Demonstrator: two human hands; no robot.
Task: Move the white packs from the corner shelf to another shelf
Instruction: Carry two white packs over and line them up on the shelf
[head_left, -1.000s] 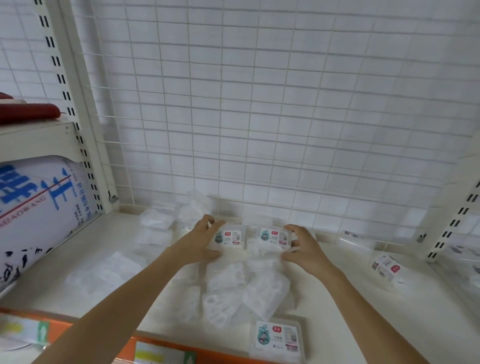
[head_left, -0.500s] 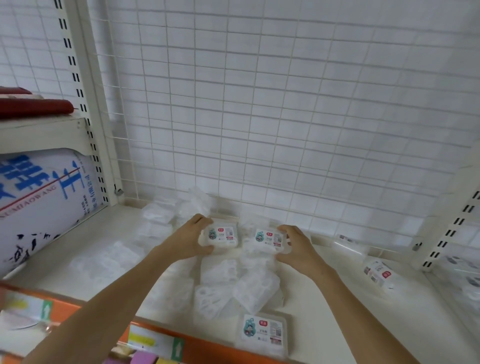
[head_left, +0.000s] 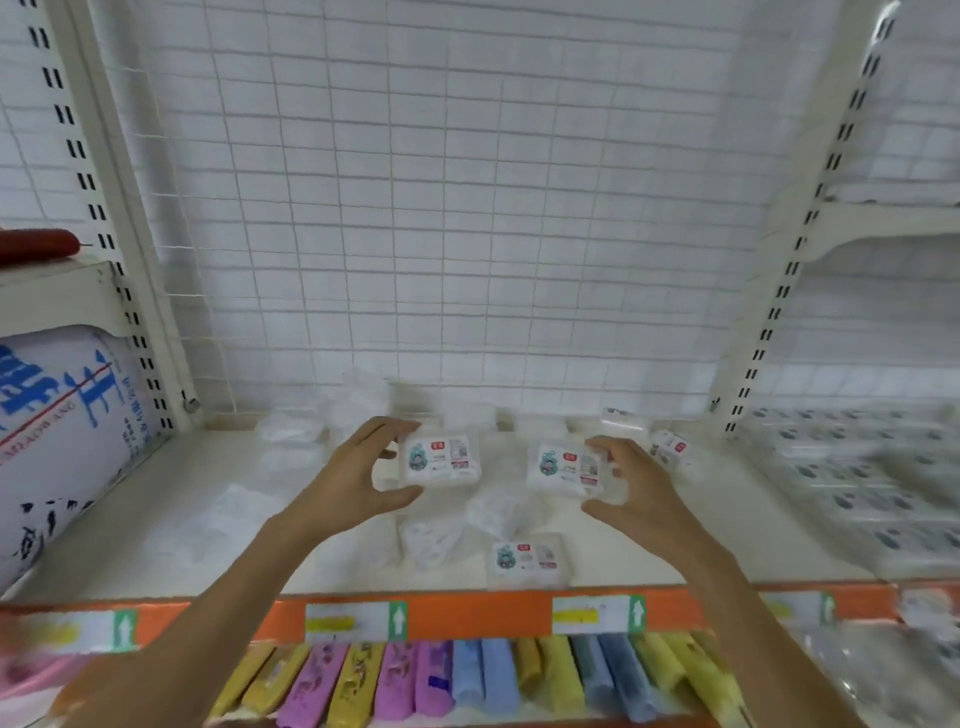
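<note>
White plastic fills both hands. The left hand (head_left: 358, 478) curls its fingers (head_left: 387, 434) around one white pack (head_left: 440, 460), thumb below and fingers on top, so the pack sits snug and its picture faces up. The right hand (head_left: 636, 486) does the same with a second white pack (head_left: 566, 467), with its fingers closed on the pack's far end. Both packs look lifted a little above the corner shelf (head_left: 171, 499), I think so they can be carried away together, one in each hand.

Just under the fingers lie more packs, some turned over so only their pale backs show. One more pack (head_left: 525, 557) rests picture-up near the shelf's front edge, between the two wrists. Another small one (head_left: 670, 449) lies just past the right fingers. So plenty are left to move.

Far out to the right of the right hand, another shelf (head_left: 852, 483) holds rows of packs that look the same, though it is blurry. That may be where these two go. Below the wrists, bright rolls (head_left: 467, 680) stand in a row under an orange strip (head_left: 478, 616).
</note>
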